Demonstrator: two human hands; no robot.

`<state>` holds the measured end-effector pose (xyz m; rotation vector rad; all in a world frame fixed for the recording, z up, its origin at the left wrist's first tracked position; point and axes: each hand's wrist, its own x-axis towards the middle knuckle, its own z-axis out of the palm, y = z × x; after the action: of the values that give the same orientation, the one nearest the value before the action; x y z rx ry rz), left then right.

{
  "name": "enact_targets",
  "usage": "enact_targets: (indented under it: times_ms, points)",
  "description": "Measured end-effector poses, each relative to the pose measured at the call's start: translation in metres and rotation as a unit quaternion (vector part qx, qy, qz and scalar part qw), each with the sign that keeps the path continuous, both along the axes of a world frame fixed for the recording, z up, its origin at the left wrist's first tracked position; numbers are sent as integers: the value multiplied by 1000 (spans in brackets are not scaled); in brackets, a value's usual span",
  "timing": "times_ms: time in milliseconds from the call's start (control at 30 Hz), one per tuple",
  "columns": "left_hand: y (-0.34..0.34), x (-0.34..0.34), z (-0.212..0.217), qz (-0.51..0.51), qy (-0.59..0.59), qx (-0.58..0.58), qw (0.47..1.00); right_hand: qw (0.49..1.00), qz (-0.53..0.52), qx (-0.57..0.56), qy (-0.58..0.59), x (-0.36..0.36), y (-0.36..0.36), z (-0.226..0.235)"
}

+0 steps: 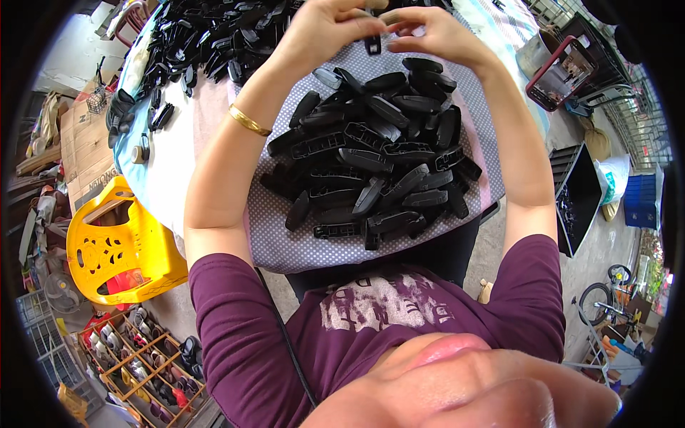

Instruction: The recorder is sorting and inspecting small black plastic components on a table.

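My left hand [325,25] and my right hand [428,32] meet at the top of the head view, fingers pinched together on one small black plastic part [372,45] that hangs between them. A gold bangle [248,120] sits on my left forearm. Below the hands, a heap of several black oblong plastic parts [378,157] lies on a dotted grey cloth [285,235] spread over my lap.
More black parts [207,36] cover the table at the upper left. A yellow plastic chair [118,246] stands at the left, a shoe rack [143,364] below it. A phone in a red case [560,71] and a black crate [578,196] are at the right.
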<state>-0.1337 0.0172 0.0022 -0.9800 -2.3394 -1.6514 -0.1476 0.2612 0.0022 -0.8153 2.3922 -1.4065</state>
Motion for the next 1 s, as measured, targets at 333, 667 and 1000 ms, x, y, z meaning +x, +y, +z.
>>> enact_targets:
  times_ms: [333, 667, 1000]
  points:
    - [-6, -20, -43, 126, 294, -345, 883, 906, -112, 313, 262, -39, 24, -38]
    - [-13, -51, -52, 30, -155, 132, 979, 932, -97, 25, 347, -21, -6, -39]
    - [5, -31, -45, 6, -310, 356, 881, 967, -145, -172, 118, 15, -35, -34]
